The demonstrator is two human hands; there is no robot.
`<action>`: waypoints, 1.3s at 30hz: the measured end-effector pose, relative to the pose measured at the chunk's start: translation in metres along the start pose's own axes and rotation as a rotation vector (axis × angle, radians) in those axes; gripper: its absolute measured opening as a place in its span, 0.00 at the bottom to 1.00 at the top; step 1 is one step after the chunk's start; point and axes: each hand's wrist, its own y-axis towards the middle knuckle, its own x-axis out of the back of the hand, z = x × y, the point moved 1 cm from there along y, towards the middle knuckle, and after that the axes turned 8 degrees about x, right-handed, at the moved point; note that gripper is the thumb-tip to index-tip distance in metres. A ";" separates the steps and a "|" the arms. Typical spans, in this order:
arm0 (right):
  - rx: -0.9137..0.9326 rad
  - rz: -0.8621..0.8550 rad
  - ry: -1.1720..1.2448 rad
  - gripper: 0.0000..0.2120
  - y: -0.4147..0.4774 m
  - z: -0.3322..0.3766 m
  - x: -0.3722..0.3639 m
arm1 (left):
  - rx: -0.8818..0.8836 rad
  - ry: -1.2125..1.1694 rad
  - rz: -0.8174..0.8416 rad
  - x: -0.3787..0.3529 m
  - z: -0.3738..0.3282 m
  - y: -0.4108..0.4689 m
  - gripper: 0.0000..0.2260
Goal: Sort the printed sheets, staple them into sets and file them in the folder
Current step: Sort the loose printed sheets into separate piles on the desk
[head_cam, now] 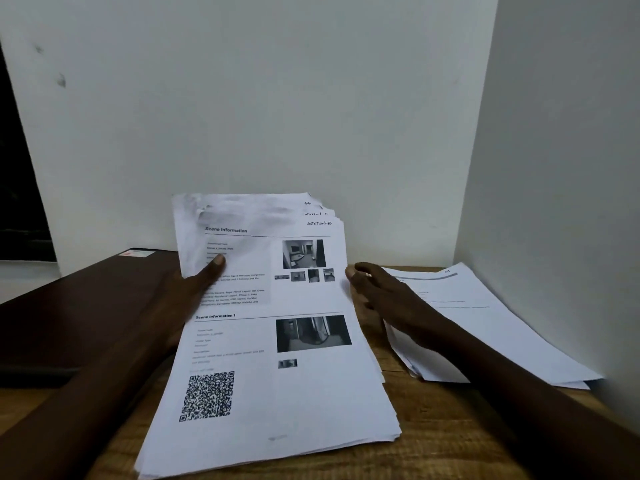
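Note:
A thick stack of printed sheets (277, 393) lies in the middle of the wooden table, its far end lifted and fanned. The top sheet shows "Scene Information", small photos and a QR code. My left hand (194, 289) holds the raised left edge, thumb pressed on the top page, fingers hidden under the paper. My right hand (384, 299) hovers at the stack's right edge with relaxed fingers, thumb close to the paper, gripping nothing. A second, thinner pile of sheets (485, 323) lies at the right, partly under my right hand and forearm.
A dark brown folder or case (86, 306) lies flat on the left, with a small label at its far corner. White walls (311, 116) close off the back and right side. The wooden table (443, 427) shows bare in front right.

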 end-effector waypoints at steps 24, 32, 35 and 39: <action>0.078 -0.007 0.521 0.15 0.034 0.063 -0.107 | -0.147 -0.033 -0.331 0.074 -0.062 -0.037 0.14; 0.027 -0.120 0.424 0.13 0.037 0.044 -0.087 | -0.036 0.023 -0.218 0.049 -0.056 -0.002 0.14; 0.026 -0.183 0.439 0.14 0.040 0.036 -0.068 | -0.086 0.068 -0.239 0.038 -0.044 0.005 0.11; 0.028 -0.267 0.328 0.11 0.040 0.033 -0.065 | -0.143 0.202 -0.285 0.036 -0.020 0.006 0.10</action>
